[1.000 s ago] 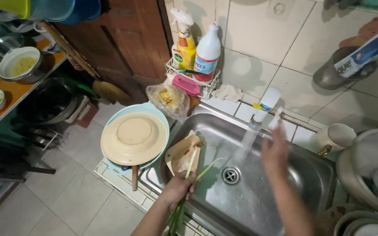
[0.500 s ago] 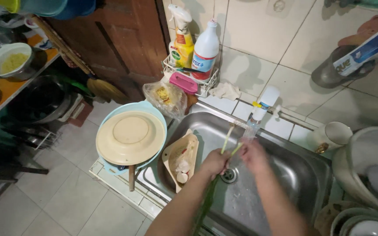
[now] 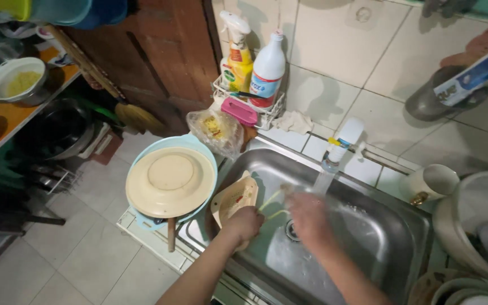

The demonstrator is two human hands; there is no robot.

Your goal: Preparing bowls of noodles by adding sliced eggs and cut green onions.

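Left hand [image 3: 245, 223] is closed in a fist around the lower end of a thin pale-green stalk [image 3: 272, 204], over the left part of the steel sink [image 3: 379, 226]. Right hand [image 3: 310, 219] is blurred, just right of the left one, above the drain [image 3: 292, 230]; its fingers touch the upper end of the stalk, but I cannot tell whether they are pinching it or just rubbing along it. Stalk runs between both hands, under the water stream from the white tap [image 3: 341, 141].

Just left of the left hand: a beige tray-like piece [image 3: 234, 197] leaning inside the sink against its left wall. Beside the sink on the left: a cream plate [image 3: 169, 182] upside down on a light-blue basin [image 3: 194, 144].

Behind the sink: a clear plastic bag [image 3: 217, 131] with something yellow in it, a wire rack [image 3: 247, 107] holding a yellow spray bottle [image 3: 238, 59], a white bottle [image 3: 268, 69] and a pink lid [image 3: 239, 111]. A crumpled cloth [image 3: 293, 121] lies on the tiled ledge.

Right of the sink: a white mug [image 3: 429, 183] and stacked crockery [image 3: 481, 226].

Far left: an orange shelf [image 3: 7, 121] with bowls.
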